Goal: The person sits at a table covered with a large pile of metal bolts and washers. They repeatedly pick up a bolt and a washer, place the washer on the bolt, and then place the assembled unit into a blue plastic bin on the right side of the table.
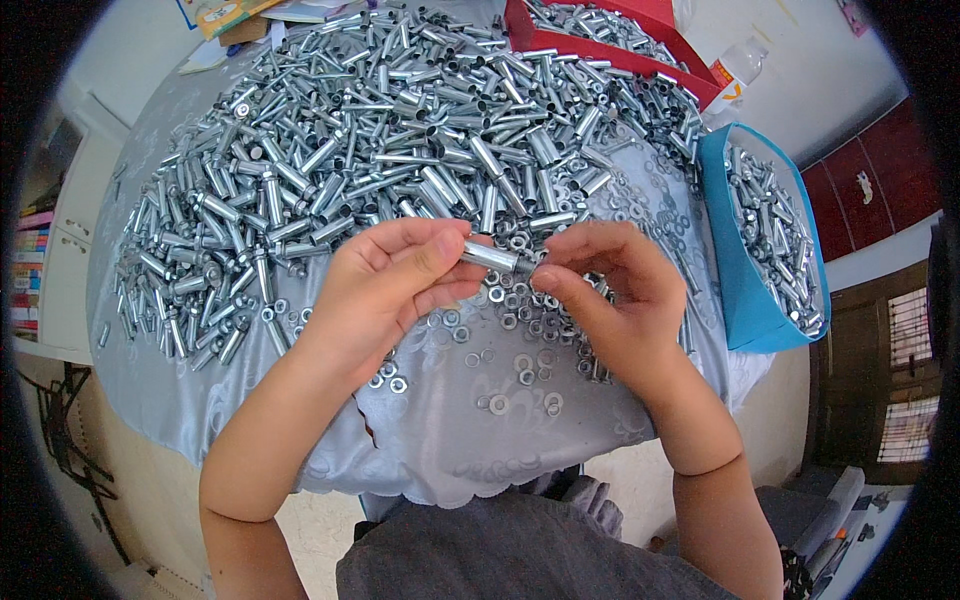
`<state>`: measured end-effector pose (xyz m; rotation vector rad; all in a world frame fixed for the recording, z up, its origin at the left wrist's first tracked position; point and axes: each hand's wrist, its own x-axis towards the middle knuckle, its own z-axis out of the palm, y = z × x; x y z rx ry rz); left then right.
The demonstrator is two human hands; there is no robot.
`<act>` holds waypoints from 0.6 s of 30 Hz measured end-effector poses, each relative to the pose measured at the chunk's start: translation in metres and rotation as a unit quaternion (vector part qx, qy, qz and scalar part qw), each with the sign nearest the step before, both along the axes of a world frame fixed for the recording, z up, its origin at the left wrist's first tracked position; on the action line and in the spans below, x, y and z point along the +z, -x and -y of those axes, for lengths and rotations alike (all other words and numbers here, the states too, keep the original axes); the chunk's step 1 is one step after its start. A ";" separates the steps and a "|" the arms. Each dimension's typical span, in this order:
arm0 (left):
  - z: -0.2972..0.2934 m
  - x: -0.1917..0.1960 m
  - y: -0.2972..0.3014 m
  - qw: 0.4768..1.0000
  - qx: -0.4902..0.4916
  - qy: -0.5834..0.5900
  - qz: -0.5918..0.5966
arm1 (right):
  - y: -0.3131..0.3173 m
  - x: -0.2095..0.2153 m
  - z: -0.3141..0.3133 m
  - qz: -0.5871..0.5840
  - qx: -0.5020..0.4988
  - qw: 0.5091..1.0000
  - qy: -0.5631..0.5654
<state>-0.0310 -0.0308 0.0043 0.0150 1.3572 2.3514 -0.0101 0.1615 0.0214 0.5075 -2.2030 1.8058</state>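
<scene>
Thumb and fingers of my left hand were closed on one shiny metal sleeve, gripping it by its left end, so that it pointed toward my right fingers and tilted slightly down that way. A narrower, darker end piece showed at its right tip. My right hand was curled about that end, thumb tip close against it and index finger bent just above; I could not tell whether those fingers were pinching it or merely touching. Below the sleeve, between my two sets of fingertips, small nuts were scattered on the pale, patterned tablecloth, with flat washers nearer to me. Beyond my fingers, and spreading well out to the left of them, lay a big heap of metal tubes. Farther past my right fingertips stood a red box with more metal parts in it, a plastic bottle near its corner. Off to the right of those fingers, a blue bin held similar pieces. Below my left fingers, a dark, slit-like mark ran down the cloth.
</scene>
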 end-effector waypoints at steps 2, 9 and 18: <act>0.001 -0.002 0.001 1.000 -0.018 -0.020 0.004 | -0.001 0.000 0.000 0.045 0.013 0.997 0.061; -0.008 0.004 -0.005 0.998 0.018 0.043 -0.049 | 0.005 -0.006 -0.004 -0.097 0.012 0.992 -0.082; -0.010 -0.001 -0.015 0.981 -0.096 0.138 -0.099 | 0.003 -0.005 -0.005 -0.080 -0.004 0.992 -0.094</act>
